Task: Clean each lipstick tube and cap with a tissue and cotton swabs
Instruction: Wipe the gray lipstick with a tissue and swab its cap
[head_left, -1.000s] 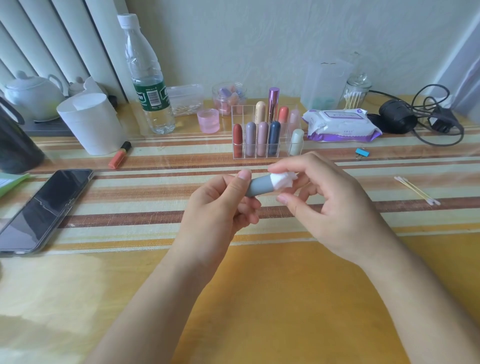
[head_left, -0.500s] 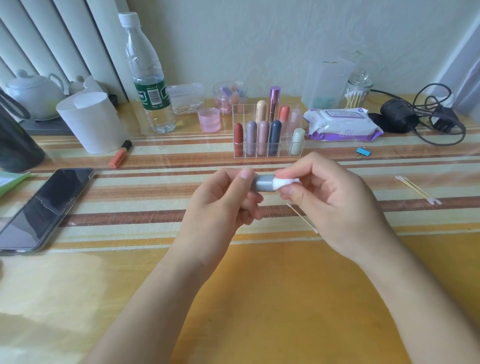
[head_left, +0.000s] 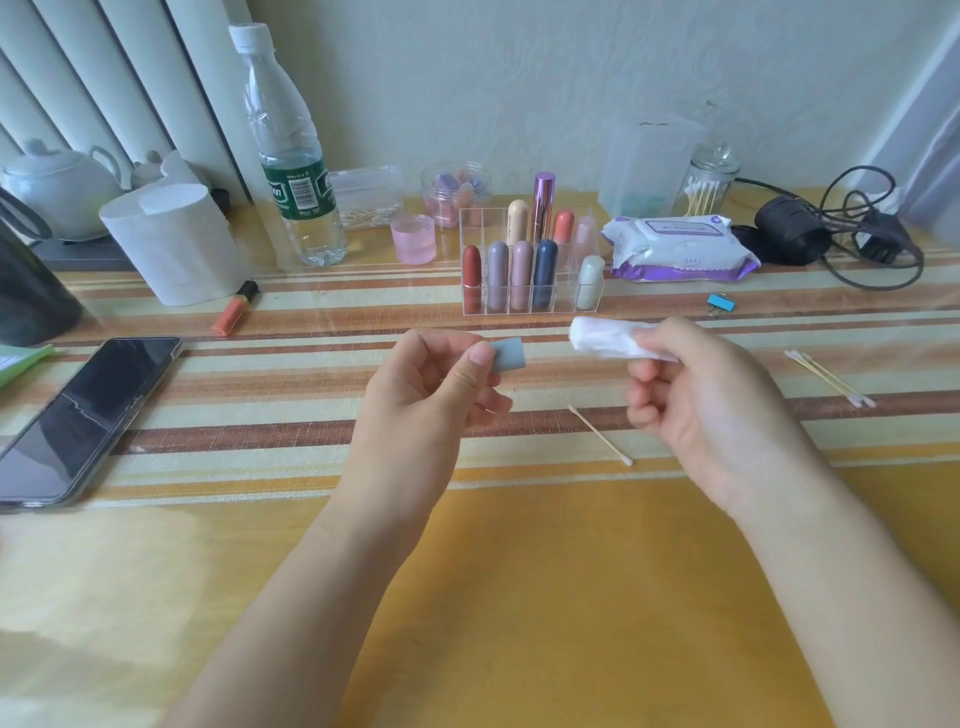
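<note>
My left hand pinches a grey-blue lipstick cap between thumb and fingers, its open end pointing right. My right hand holds a white tissue wrapped around something I cannot see; its end points left, a short gap away from the cap. A cotton swab lies on the table between and below my hands. Beyond my hands, a clear organizer holds several upright lipsticks. Two more swabs lie to the right.
A phone lies at the left, an orange lipstick beside a white paper roll. Water bottle, pink cup, wipes pack, swab jar, blue binder clip and black cable stand along the back.
My hands have pulled apart: the tissue-wrapped end has come out of the grey-blue cap and moved right, while my left hand keeps the cap.
</note>
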